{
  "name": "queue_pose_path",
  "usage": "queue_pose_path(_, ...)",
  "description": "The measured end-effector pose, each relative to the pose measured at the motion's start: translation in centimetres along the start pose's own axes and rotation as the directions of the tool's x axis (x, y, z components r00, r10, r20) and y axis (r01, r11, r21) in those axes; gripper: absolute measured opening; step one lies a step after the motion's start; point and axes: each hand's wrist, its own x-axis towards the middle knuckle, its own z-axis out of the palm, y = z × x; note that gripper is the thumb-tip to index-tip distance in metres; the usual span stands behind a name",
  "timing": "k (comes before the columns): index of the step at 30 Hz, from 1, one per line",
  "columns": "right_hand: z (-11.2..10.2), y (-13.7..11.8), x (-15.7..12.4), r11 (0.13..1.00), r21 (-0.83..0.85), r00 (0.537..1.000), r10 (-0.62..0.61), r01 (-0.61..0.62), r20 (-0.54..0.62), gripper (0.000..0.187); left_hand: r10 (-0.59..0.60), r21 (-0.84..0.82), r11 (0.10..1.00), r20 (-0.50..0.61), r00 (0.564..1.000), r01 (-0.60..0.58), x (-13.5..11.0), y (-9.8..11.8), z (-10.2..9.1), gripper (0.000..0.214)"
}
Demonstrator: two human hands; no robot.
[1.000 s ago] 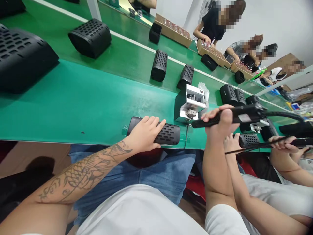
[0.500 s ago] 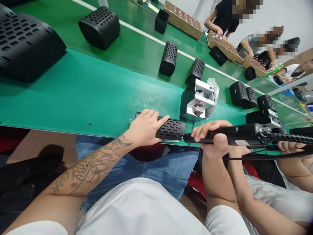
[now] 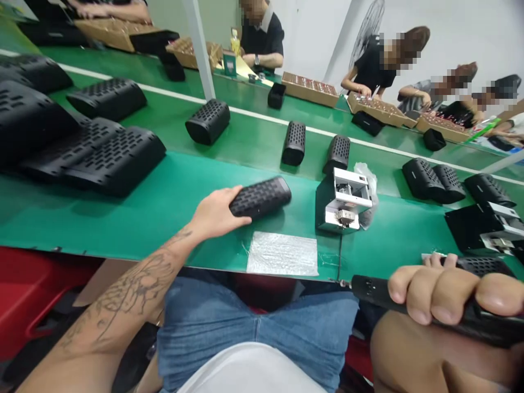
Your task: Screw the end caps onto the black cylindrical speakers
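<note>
My left hand (image 3: pixel 216 214) is closed round one end of a black perforated speaker housing (image 3: pixel 264 196), which is slightly tilted over the green bench. In my right hand (image 3: pixel 442 295), near the bench's front edge, is a black electric screwdriver (image 3: pixel 370 288). Its bit points left, clear of the housing. A flat silvery bubble-wrap pad (image 3: pixel 282 254) lies on the bench in front of me. Beyond my right hand stands a small black-and-white screw feeder (image 3: pixel 346 199), a clear plastic bag (image 3: pixel 368 191) behind it.
Several more perforated housings sit at the left (image 3: pixel 118 158) and along the green surface (image 3: pixel 295 143). A pale upright post (image 3: pixel 198 49) rises at the far side. Co-workers sit opposite with cardboard trays (image 3: pixel 309 90). At right, another person's hand (image 3: pixel 440 259) rests by a second feeder (image 3: pixel 497 226).
My left hand has lifted the housing off the pad and carried it left and away from me. My right hand has drawn the screwdriver back to the right. The view has shifted.
</note>
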Motion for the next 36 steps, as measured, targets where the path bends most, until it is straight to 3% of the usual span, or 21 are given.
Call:
queue_pose_path(2,1.6,1.5,0.4,0.997,0.046,0.995,-0.068,0.065,0.068,0.041,-0.233,-0.100,0.970,-0.097,0.968,0.223,4.9,-0.8,-0.5,0.104)
queue_pose_path(5,4.8,3.8,1.0,0.991,0.129,0.999,-0.044,0.043,0.004,0.034,-0.466,-0.265,0.869,-0.157,0.871,0.417,13.7,-0.2,-1.4,0.111)
queue_pose_path(9,6.9,6.2,1.3,0.988,0.151,0.998,0.049,-0.044,-0.032,0.033,-0.539,-0.294,0.827,-0.170,0.825,0.480,23.9,2.1,-1.7,0.104)
queue_pose_path(11,7.1,7.4,1.4,0.990,0.107,0.995,0.092,-0.088,-0.039,0.034,-0.541,-0.293,0.824,-0.156,0.826,0.485,27.3,3.1,-0.9,0.099)
queue_pose_path(14,7.0,9.4,1.7,0.994,0.032,0.989,0.103,-0.100,-0.109,0.036,-0.503,-0.283,0.845,-0.129,0.855,0.454,30.3,4.1,1.0,0.093)
queue_pose_path(18,6.4,12.2,1.9,0.982,-0.019,0.953,0.180,-0.190,-0.242,0.035,-0.386,-0.270,0.900,-0.134,0.913,0.342,31.8,3.2,1.9,0.075)
queue_pose_path(21,5.6,13.9,1.9,0.957,0.003,0.918,0.279,-0.290,-0.280,0.038,-0.343,-0.247,0.925,-0.224,0.912,0.287,31.6,-1.1,-0.2,0.067)
queue_pose_path(23,5.4,14.5,2.0,0.961,0.019,0.931,0.271,-0.275,-0.246,0.044,-0.364,-0.227,0.926,-0.335,0.869,0.301,31.1,-5.8,-2.3,0.087)
queue_pose_path(24,5.5,14.6,2.2,0.965,0.020,0.938,0.257,-0.260,-0.233,0.045,-0.403,-0.232,0.913,-0.396,0.825,0.335,30.9,-8.3,-3.4,0.103)
queue_pose_path(26,6.0,14.5,2.5,0.965,0.026,0.946,0.260,-0.261,-0.193,0.043,-0.558,-0.367,0.819,-0.333,0.760,0.441,30.4,-13.0,-4.9,0.125)
queue_pose_path(28,6.7,13.9,2.9,0.960,0.046,0.950,0.278,-0.275,-0.145,0.038,-0.627,-0.487,0.737,-0.234,0.743,0.468,30.0,-15.9,-5.7,0.127)
queue_pose_path(30,7.4,13.3,2.9,0.959,0.085,0.956,0.278,-0.270,-0.099,0.034,-0.647,-0.548,0.700,-0.215,0.732,0.458,29.4,-16.5,-5.6,0.117)
queue_pose_path(32,7.8,12.6,2.6,0.962,0.118,0.962,0.259,-0.248,-0.092,0.033,-0.666,-0.584,0.681,-0.243,0.705,0.442,28.2,-15.3,-5.3,0.103)
queue_pose_path(36,7.8,10.8,1.5,0.968,0.121,0.965,0.235,-0.221,-0.117,0.031,-0.668,-0.644,0.661,-0.269,0.694,0.386,22.1,-11.7,-4.8,0.078)
